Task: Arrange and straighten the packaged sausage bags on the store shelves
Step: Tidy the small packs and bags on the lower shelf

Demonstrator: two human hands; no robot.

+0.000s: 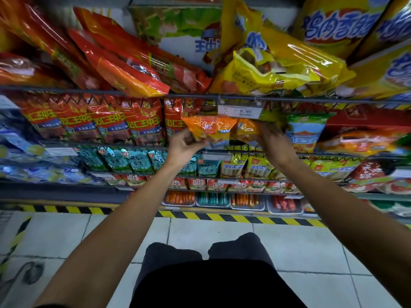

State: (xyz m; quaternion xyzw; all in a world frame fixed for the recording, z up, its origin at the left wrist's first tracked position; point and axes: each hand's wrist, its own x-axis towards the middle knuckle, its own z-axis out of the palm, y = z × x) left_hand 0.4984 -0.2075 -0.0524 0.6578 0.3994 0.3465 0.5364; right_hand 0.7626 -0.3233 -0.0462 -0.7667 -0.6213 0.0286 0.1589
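The left hand (185, 144) pinches the bottom of an orange sausage bag (210, 130) held up in front of the shelf (289, 99), and the right hand (272, 138) just beside it grips a second orange bag (245, 130).

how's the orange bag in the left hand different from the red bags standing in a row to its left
The orange bag is pinched by the left hand in front of the shelf; the red bags stand in the shelf row. The orange bag looks smaller. Both are glossy, with printed labels.
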